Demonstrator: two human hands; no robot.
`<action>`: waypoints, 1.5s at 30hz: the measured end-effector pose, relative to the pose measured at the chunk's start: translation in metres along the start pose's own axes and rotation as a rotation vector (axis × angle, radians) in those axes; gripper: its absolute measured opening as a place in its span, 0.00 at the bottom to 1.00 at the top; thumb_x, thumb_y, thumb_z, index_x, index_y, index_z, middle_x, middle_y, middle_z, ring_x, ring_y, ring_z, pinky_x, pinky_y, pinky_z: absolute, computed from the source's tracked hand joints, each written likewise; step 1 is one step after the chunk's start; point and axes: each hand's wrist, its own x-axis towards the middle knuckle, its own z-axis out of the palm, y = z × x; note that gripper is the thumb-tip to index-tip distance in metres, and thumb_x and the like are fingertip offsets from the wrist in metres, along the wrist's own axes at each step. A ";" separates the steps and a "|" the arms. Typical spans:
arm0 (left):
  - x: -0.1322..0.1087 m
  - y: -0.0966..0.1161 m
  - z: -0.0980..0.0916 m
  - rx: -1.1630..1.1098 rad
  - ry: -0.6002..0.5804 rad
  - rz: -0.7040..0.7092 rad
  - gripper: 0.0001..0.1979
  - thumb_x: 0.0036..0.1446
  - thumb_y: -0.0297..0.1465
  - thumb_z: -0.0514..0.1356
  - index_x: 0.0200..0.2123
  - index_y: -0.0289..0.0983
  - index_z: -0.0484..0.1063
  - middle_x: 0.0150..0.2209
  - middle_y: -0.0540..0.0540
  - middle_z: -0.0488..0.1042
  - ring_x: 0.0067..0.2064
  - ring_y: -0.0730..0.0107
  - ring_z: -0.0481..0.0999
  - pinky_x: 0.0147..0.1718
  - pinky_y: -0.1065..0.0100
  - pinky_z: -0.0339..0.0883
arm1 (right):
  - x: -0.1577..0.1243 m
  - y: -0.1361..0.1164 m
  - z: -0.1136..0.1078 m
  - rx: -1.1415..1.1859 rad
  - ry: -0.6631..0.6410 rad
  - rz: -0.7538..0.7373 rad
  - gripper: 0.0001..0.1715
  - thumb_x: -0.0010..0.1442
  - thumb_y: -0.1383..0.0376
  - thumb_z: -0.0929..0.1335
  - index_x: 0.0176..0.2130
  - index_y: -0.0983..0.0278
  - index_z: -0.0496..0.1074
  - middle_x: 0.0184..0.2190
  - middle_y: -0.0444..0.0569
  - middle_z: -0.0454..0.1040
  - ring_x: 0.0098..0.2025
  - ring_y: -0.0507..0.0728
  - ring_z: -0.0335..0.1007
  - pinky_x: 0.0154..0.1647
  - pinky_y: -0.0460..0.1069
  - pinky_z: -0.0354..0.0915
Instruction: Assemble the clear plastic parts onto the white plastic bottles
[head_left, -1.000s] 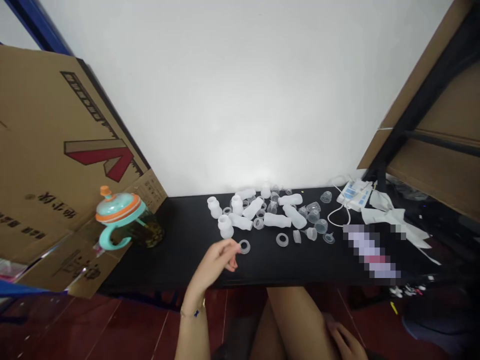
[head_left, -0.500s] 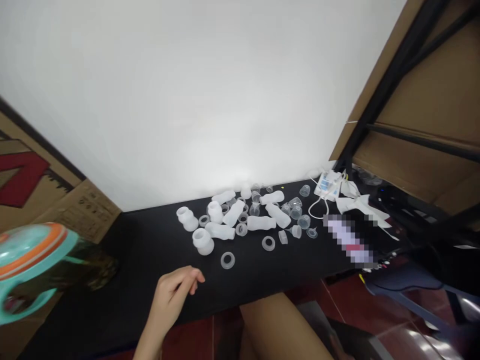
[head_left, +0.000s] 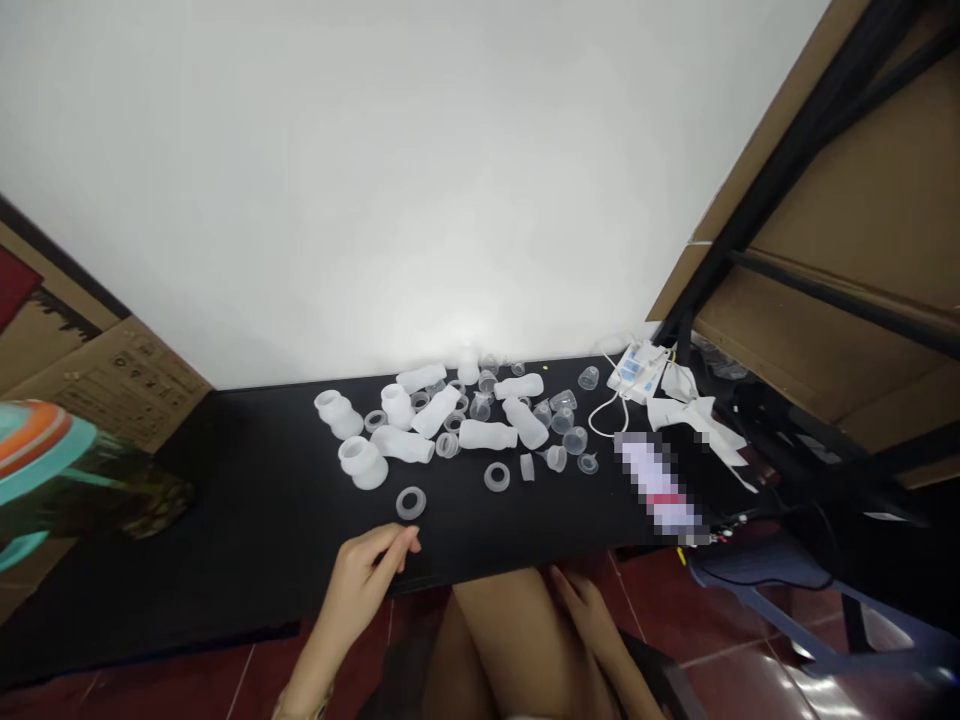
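My left hand (head_left: 375,565) is at the table's front edge, its fingers curled with thumb and fingertips together; nothing shows in them. Just beyond its fingertips lies a translucent screw ring (head_left: 403,508), apart from the hand. My right hand (head_left: 589,608) is low beside my thigh, fingers stretched out and partly hidden, holding nothing that I can see. White soft bottles lie about the table, among them a wavy upright one (head_left: 364,468) and one on its side (head_left: 487,435). A second ring (head_left: 496,466) and several clear domed caps (head_left: 575,440) lie near them.
On the black table (head_left: 255,500) a large jug with a teal and orange lid (head_left: 45,450) stands at left. At right are a white cable (head_left: 592,422), torn paper (head_left: 697,420) and a blurred-out phone-like item (head_left: 656,485). Cardboard (head_left: 142,380) and a white wall (head_left: 450,200) enclose it.
The view has swung to the right, so the table things sit farther left. My left hand is now closer to the near ring. My right hand has come into clearer view beside my thigh.
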 end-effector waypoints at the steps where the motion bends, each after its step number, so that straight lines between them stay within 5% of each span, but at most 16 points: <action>1: 0.009 0.005 0.009 0.011 0.016 -0.005 0.22 0.67 0.43 0.52 0.26 0.37 0.74 0.21 0.50 0.70 0.24 0.71 0.71 0.26 0.73 0.62 | 0.007 -0.015 -0.009 0.038 -0.040 0.000 0.36 0.63 0.39 0.56 0.22 0.61 0.68 0.22 0.47 0.67 0.28 0.60 0.67 0.31 0.52 0.65; 4: 0.044 0.023 0.033 0.093 -0.046 0.060 0.17 0.66 0.44 0.54 0.34 0.39 0.75 0.31 0.48 0.75 0.29 0.71 0.73 0.30 0.72 0.65 | 0.020 -0.068 -0.040 0.039 -0.370 -0.137 0.28 0.61 0.45 0.65 0.24 0.63 0.73 0.21 0.43 0.67 0.27 0.54 0.63 0.29 0.47 0.60; 6: 0.072 0.032 0.046 0.191 -0.091 0.129 0.15 0.66 0.44 0.54 0.44 0.42 0.74 0.43 0.47 0.76 0.30 0.72 0.74 0.31 0.71 0.67 | 0.030 -0.101 -0.062 0.012 -0.412 -0.215 0.26 0.61 0.46 0.67 0.26 0.64 0.75 0.20 0.42 0.66 0.26 0.51 0.60 0.27 0.45 0.56; 8: 0.101 0.037 0.056 0.315 -0.083 0.228 0.19 0.64 0.45 0.56 0.54 0.44 0.69 0.54 0.44 0.71 0.36 0.68 0.77 0.33 0.68 0.69 | 0.050 -0.126 -0.082 -0.045 -0.258 -0.295 0.24 0.64 0.49 0.65 0.30 0.64 0.75 0.22 0.42 0.68 0.26 0.51 0.61 0.27 0.45 0.56; 11: 0.141 0.037 0.068 0.470 -0.108 0.365 0.31 0.59 0.45 0.62 0.63 0.45 0.61 0.62 0.40 0.65 0.42 0.59 0.78 0.32 0.66 0.70 | 0.099 -0.152 -0.095 -0.281 0.203 -0.364 0.17 0.65 0.52 0.64 0.38 0.62 0.74 0.26 0.44 0.71 0.28 0.54 0.66 0.31 0.46 0.59; 15: 0.170 0.030 0.074 0.479 -0.080 0.431 0.30 0.56 0.44 0.65 0.59 0.43 0.65 0.55 0.40 0.70 0.46 0.56 0.77 0.36 0.65 0.72 | 0.172 -0.174 -0.083 -0.702 0.283 -0.448 0.12 0.66 0.61 0.64 0.46 0.61 0.73 0.41 0.51 0.75 0.39 0.58 0.72 0.36 0.47 0.62; 19: 0.171 0.017 0.071 0.433 0.108 0.424 0.20 0.64 0.45 0.58 0.54 0.41 0.69 0.52 0.42 0.73 0.51 0.59 0.76 0.42 0.65 0.72 | 0.216 -0.181 -0.060 -0.924 0.318 -0.471 0.12 0.63 0.64 0.65 0.45 0.66 0.74 0.41 0.57 0.75 0.43 0.62 0.71 0.39 0.50 0.63; 23: 0.166 -0.001 0.066 0.415 0.232 0.356 0.14 0.68 0.39 0.53 0.49 0.40 0.71 0.46 0.43 0.76 0.48 0.61 0.76 0.45 0.63 0.71 | 0.230 -0.178 -0.041 -0.854 0.396 -0.630 0.19 0.67 0.66 0.62 0.56 0.65 0.70 0.51 0.59 0.73 0.49 0.62 0.69 0.46 0.52 0.64; 28: 0.167 -0.015 0.072 0.425 0.230 0.290 0.12 0.67 0.37 0.54 0.45 0.38 0.73 0.42 0.42 0.76 0.46 0.60 0.76 0.44 0.62 0.71 | 0.230 -0.173 -0.029 -0.817 0.280 -0.818 0.22 0.69 0.67 0.60 0.60 0.61 0.67 0.57 0.56 0.72 0.58 0.61 0.66 0.53 0.53 0.61; 45: 0.168 -0.018 0.070 0.346 0.255 0.217 0.12 0.67 0.37 0.55 0.45 0.38 0.74 0.43 0.43 0.77 0.47 0.62 0.76 0.46 0.62 0.71 | 0.230 -0.160 -0.038 -0.719 0.279 -0.778 0.19 0.70 0.64 0.61 0.56 0.62 0.70 0.51 0.54 0.77 0.52 0.60 0.73 0.51 0.53 0.62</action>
